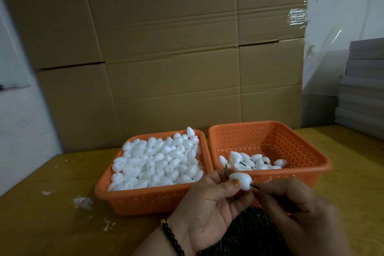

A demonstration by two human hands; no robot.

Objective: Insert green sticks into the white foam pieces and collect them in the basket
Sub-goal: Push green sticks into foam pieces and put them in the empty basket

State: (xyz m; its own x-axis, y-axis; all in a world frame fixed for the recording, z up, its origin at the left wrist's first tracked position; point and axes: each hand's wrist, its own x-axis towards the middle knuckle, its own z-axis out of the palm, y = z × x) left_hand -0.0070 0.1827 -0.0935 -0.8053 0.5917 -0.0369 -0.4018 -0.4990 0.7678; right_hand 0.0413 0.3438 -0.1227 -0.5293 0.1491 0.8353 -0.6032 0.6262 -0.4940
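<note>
My left hand (209, 203) pinches a white foam piece (242, 181) between thumb and fingers, in front of the right basket. My right hand (291, 203) pinches a thin green stick (254, 186) whose tip goes into the right end of that foam piece. The left orange basket (145, 199) is heaped with plain white foam pieces (158, 162). The right orange basket (307, 164) holds several foam pieces with sticks (249, 162) on its floor. A pile of green sticks (249, 233) lies on the table under my hands, partly hidden.
Both baskets stand side by side on a yellow-brown table (52, 214) with white foam crumbs (83, 201) at the left. Large cardboard boxes (176, 58) form a wall right behind the baskets. A stack of grey boards (361, 89) stands at the far right.
</note>
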